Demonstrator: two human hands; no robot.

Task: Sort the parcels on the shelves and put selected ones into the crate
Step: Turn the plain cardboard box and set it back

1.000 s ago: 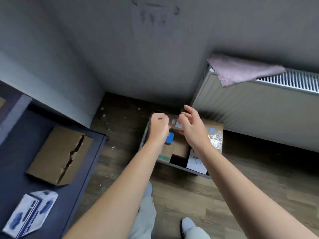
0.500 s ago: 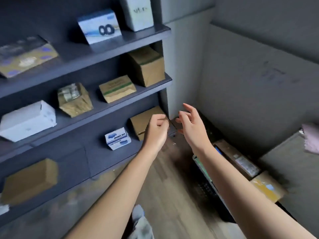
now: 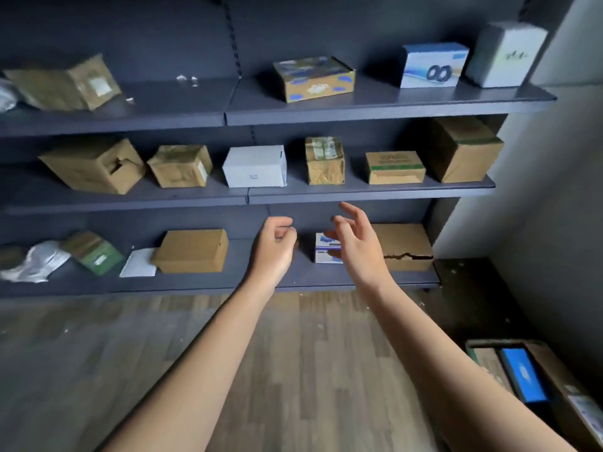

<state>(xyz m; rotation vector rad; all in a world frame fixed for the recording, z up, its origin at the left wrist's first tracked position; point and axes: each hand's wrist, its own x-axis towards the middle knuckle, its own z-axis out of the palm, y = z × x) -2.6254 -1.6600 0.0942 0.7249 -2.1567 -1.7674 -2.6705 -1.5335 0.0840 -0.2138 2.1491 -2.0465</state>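
1. Currently, both hands are hovering before the lowest shelf point(image 3: 326, 282). The left hand point(image 3: 274, 252) is hanging just left of the white-and-blue box point(image 3: 326, 252), its fingers loosely curled round nothing. The right hand point(image 3: 359, 246) is overlapping that box's right edge, its fingers spread and empty.
2. The step in hand is probably choosing a next parcel, as the white-and-blue box is sitting nearest both palms.
3. For a sound pick, the hands should be closing flat on opposite faces of the box and lifting it level.
4. The box is looking like smooth printed card; it is small, rectangular and likely light.
5. The cracked carton point(image 3: 404, 246) just right of the box is showing a jagged split along its front, so it is calling for support from beneath.
6. The plain brown carton point(image 3: 192, 251) well left of the box is looking matte and intact.
7. The crate point(image 3: 467, 345) is lying on the floor far right of and below the box, and is holding parcels.
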